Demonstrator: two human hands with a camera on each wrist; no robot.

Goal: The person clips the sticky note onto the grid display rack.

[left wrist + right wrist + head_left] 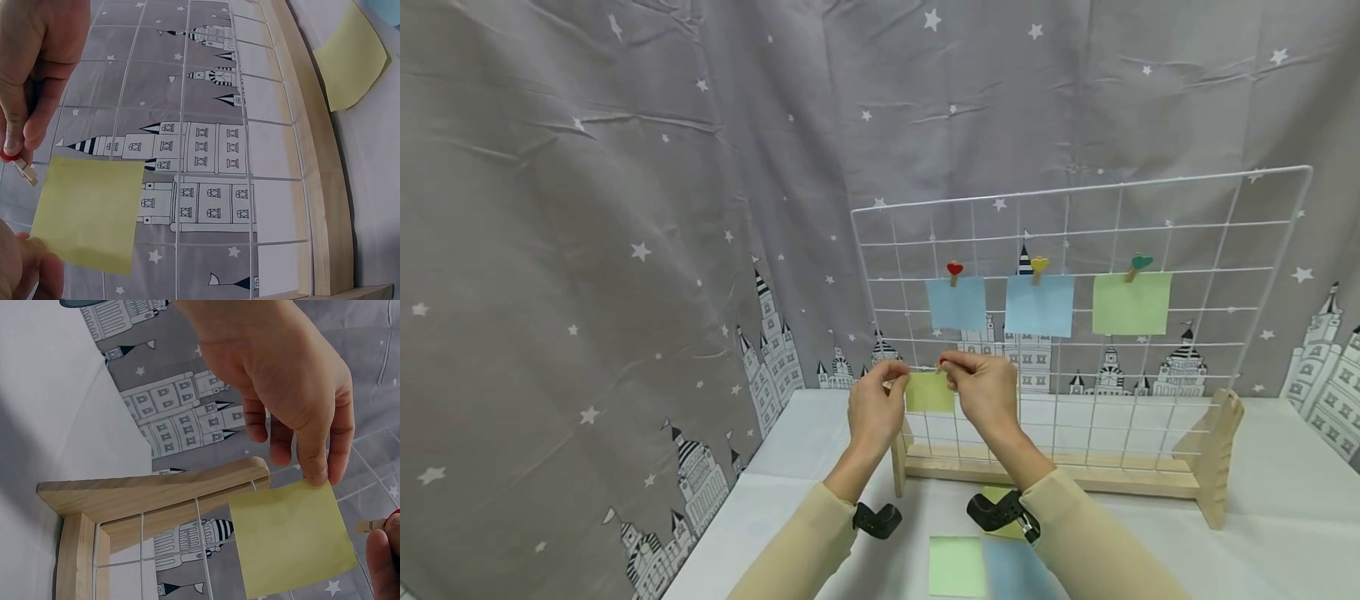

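My left hand (877, 407) pinches the upper left corner of a yellow sticky note (930, 393), holding it against the lower left of a white wire grid (1081, 193). Beside the note's other top corner, my right hand (987, 393) pinches a small wooden clothespin (25, 170) with a red heart on it. In the left wrist view the clothespin's tip is slightly apart from the paper. Higher on the grid, clothespins with red (954, 268), yellow (1039, 265) and green (1141, 262) hearts hold two blue notes (1040, 307) and a green note (1131, 305).
The grid stands in a wooden base (1120, 478) on a white-covered table (1285, 500). In front of it lie a light green note (957, 567), a blue note (1017, 570) and a yellow note (353, 59). Behind hangs a grey curtain (625, 183) with stars and castles.
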